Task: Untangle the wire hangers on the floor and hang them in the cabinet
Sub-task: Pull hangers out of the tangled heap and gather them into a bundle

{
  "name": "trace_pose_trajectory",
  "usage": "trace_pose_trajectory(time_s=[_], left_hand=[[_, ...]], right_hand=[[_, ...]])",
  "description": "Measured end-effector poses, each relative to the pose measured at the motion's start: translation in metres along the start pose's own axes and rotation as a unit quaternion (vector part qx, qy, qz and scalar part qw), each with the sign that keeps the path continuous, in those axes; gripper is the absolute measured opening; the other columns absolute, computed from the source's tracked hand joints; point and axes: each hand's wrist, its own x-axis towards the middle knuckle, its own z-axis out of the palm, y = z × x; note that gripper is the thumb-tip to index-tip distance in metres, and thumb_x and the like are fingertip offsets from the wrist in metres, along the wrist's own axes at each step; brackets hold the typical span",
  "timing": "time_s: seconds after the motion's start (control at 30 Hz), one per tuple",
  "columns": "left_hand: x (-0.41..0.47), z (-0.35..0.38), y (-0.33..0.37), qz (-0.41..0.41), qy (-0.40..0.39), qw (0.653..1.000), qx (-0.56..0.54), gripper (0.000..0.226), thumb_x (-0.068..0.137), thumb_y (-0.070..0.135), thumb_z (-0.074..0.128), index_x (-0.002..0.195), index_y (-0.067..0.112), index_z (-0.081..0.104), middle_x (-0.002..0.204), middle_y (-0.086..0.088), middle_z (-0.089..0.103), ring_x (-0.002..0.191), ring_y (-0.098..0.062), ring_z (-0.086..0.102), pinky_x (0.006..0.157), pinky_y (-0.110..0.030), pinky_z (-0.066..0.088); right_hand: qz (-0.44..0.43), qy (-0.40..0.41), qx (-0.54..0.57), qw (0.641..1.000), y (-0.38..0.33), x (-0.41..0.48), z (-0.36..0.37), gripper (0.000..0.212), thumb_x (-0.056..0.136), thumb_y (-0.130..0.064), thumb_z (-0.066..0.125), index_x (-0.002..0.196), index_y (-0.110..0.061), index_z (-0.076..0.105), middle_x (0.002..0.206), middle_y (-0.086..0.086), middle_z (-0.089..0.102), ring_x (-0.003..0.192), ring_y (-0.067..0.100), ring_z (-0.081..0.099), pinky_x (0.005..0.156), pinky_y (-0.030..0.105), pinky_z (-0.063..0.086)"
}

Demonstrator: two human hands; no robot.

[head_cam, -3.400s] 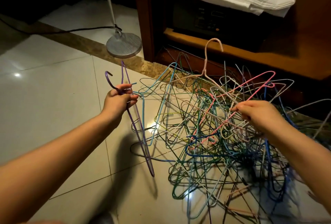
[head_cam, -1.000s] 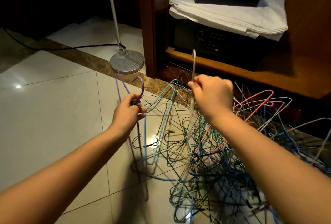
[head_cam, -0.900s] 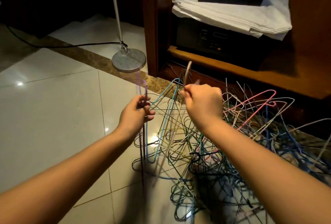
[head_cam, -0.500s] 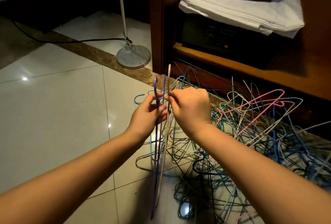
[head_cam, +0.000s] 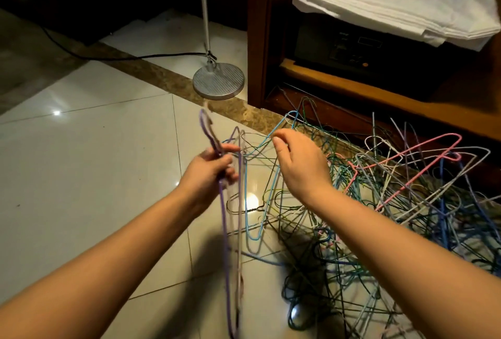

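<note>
Now my left hand [head_cam: 210, 169] grips a thin purple hanger [head_cam: 222, 219] and a pale hanger [head_cam: 240, 230]; my right hand [head_cam: 301, 166] hangs loose, empty, above the wire tangle [head_cam: 379, 216]

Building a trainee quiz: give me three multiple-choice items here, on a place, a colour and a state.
1. The round silver lamp base stands: A on the tiled floor; B on the cabinet shelf; C on the hangers.
2. The left hand grips a wire hanger that is: A green; B purple; C pink.
3. The pink wire hanger is: A hung up; B on the white cloth; C in the floor tangle.
A, it sits on tile; B, the purple hanger runs through the fist; C, it rests among tangled hangers.
</note>
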Motion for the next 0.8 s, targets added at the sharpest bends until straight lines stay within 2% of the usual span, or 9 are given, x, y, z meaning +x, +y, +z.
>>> trace_pose_trajectory(time_s=[0.1,0.17,0.23,0.33,0.43,0.5,0.57,0.67,0.8], left_hand=[[0.006,-0.030,0.002,-0.020,0.060,0.997,-0.054,0.022,0.094,-0.003,0.040,0.084,0.006,0.058,0.066,-0.004,0.045,0.042,-0.005,0.048,0.046,-0.016,0.046],[0.009,-0.048,-0.003,-0.026,0.074,0.997,-0.013,0.015,0.095,0.007,0.045,0.085,0.007,0.056,0.067,-0.002,0.043,0.043,-0.005,0.043,0.042,-0.014,0.041],[0.011,-0.063,-0.011,-0.023,0.092,0.993,0.076,0.014,0.096,0.018,0.047,0.089,0.007,0.053,0.069,-0.002,0.040,0.049,-0.008,0.034,0.041,-0.016,0.033],[0.015,-0.083,-0.020,-0.013,0.131,0.975,0.182,0.023,0.097,0.029,0.044,0.097,0.007,0.052,0.069,-0.003,0.038,0.055,-0.013,0.032,0.051,-0.025,0.031],[0.021,-0.092,-0.023,-0.004,0.170,0.970,0.175,0.025,0.097,0.032,0.042,0.079,0.014,0.047,0.065,-0.002,0.035,0.054,-0.013,0.032,0.053,-0.026,0.031],[0.027,-0.094,-0.026,-0.001,0.183,0.970,0.161,0.029,0.097,0.032,0.042,0.073,0.017,0.043,0.062,-0.002,0.033,0.052,-0.013,0.029,0.050,-0.024,0.028],[0.032,-0.096,-0.030,-0.002,0.186,0.970,0.157,0.031,0.097,0.032,0.042,0.069,0.017,0.042,0.058,-0.001,0.032,0.050,-0.012,0.029,0.047,-0.022,0.028],[0.038,-0.101,-0.035,-0.006,0.180,0.973,0.144,0.031,0.097,0.031,0.043,0.070,0.016,0.045,0.057,0.000,0.034,0.049,-0.011,0.031,0.046,-0.020,0.031],[0.042,-0.107,-0.042,-0.007,0.171,0.973,0.151,0.027,0.097,0.028,0.044,0.076,0.012,0.051,0.058,-0.003,0.031,0.049,-0.012,0.030,0.047,-0.021,0.031]], right_hand=[[0.109,-0.128,-0.071,0.983,0.020,-0.003,0.029,0.032,0.099,-0.037,0.036,0.113,-0.018,0.057,0.110,0.004,0.064,0.098,0.026,0.058,0.081,0.035,0.046],[0.152,-0.182,-0.058,0.970,0.024,-0.011,0.057,0.033,0.098,-0.036,0.039,0.116,-0.015,0.055,0.113,0.010,0.063,0.102,0.029,0.057,0.080,0.033,0.044],[0.186,-0.213,-0.028,0.959,0.021,-0.015,0.085,0.035,0.098,-0.034,0.041,0.123,-0.011,0.052,0.119,0.014,0.061,0.110,0.032,0.055,0.085,0.034,0.044],[0.252,-0.235,0.019,0.939,0.013,-0.014,0.118,0.041,0.096,-0.028,0.046,0.131,-0.007,0.042,0.129,0.016,0.054,0.118,0.035,0.051,0.092,0.035,0.042],[0.306,-0.278,0.032,0.910,0.016,-0.012,0.143,0.045,0.095,-0.017,0.044,0.137,-0.006,0.033,0.134,0.015,0.049,0.121,0.033,0.049,0.091,0.032,0.041],[0.328,-0.299,0.021,0.896,0.022,-0.013,0.153,0.043,0.095,-0.013,0.042,0.136,-0.008,0.034,0.133,0.014,0.050,0.119,0.032,0.050,0.089,0.030,0.041],[0.326,-0.290,0.005,0.900,0.027,-0.014,0.159,0.037,0.095,-0.013,0.042,0.131,-0.008,0.040,0.128,0.014,0.054,0.115,0.032,0.052,0.086,0.030,0.042],[0.331,-0.223,0.008,0.917,0.027,-0.018,0.162,0.029,0.096,-0.011,0.039,0.122,-0.009,0.049,0.120,0.014,0.059,0.107,0.032,0.056,0.076,0.028,0.039],[0.342,-0.185,0.010,0.921,0.023,-0.021,0.157,0.026,0.093,-0.007,0.035,0.113,-0.006,0.053,0.112,0.015,0.061,0.100,0.033,0.057,0.071,0.026,0.038]])
